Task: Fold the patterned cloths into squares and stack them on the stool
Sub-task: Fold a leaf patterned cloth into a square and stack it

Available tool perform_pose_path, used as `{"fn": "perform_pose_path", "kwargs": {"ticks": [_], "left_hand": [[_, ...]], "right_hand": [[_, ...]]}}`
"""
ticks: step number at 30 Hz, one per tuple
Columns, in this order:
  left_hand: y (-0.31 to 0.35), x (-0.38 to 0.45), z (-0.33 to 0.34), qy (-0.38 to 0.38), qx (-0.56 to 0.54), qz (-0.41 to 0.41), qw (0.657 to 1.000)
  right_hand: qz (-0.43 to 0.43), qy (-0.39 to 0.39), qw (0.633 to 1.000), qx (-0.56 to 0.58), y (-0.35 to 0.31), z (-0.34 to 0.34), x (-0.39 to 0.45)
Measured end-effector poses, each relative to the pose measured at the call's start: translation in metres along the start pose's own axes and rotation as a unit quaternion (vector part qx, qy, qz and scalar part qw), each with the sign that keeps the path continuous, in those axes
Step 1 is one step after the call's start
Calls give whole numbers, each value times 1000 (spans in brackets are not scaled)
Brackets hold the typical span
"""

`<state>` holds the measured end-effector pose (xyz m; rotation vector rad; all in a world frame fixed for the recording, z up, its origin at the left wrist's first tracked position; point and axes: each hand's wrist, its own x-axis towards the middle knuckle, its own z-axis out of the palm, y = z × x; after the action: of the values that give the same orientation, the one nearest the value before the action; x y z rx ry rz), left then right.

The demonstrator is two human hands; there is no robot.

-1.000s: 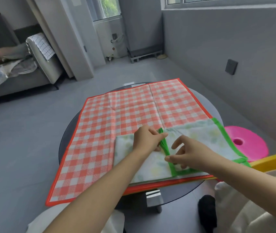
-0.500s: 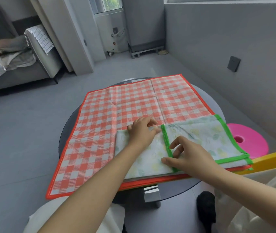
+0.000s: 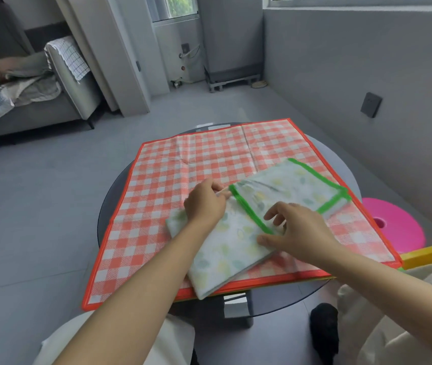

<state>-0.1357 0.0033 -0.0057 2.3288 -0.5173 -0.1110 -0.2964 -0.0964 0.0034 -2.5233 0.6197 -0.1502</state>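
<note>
My left hand (image 3: 205,204) grips the far end of the green-edged cloth (image 3: 236,241) at its fold, fingers curled round the fabric beside the green border strip. My right hand (image 3: 297,229) sits at the near end of that same strip; the thumb and forefinger pinch the fabric, the other fingers spread above it. The cloth lies folded and askew between my hands, its pale leafy side up, one corner hanging over the near edge of the red checked cloth (image 3: 183,180) beneath it. That checked cloth lies open across the round table (image 3: 112,204). The pink stool (image 3: 399,227) stands to my right, beside the table.
</note>
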Motion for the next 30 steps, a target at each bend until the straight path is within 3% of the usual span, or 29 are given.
{"fn": "perform_pose_path", "kwargs": {"ticks": [5, 11, 15, 18, 21, 25, 30], "left_hand": [[-23, -1, -22, 73, 12, -24, 997], [-48, -19, -44, 47, 93, -32, 994], [-60, -37, -46, 53, 158, -2, 986], [-65, -45, -43, 69, 213, 76, 972], [-62, -53, -40, 13, 211, 160, 964], [-66, -57, -32, -132, 256, 152, 945], [-72, -56, -29, -152, 299, 136, 932]], "right_hand": [[-21, 23, 999, -22, -5, 6, 31], [-52, 17, 997, -58, -19, 18, 47], [-93, 14, 988, -120, -26, 29, 42], [-117, 2, 977, -181, -30, 33, 34], [-141, -28, 970, -197, -36, 37, 25], [-152, -54, 967, -199, -31, 50, 22], [-147, -52, 968, -198, -22, 60, 24]]}}
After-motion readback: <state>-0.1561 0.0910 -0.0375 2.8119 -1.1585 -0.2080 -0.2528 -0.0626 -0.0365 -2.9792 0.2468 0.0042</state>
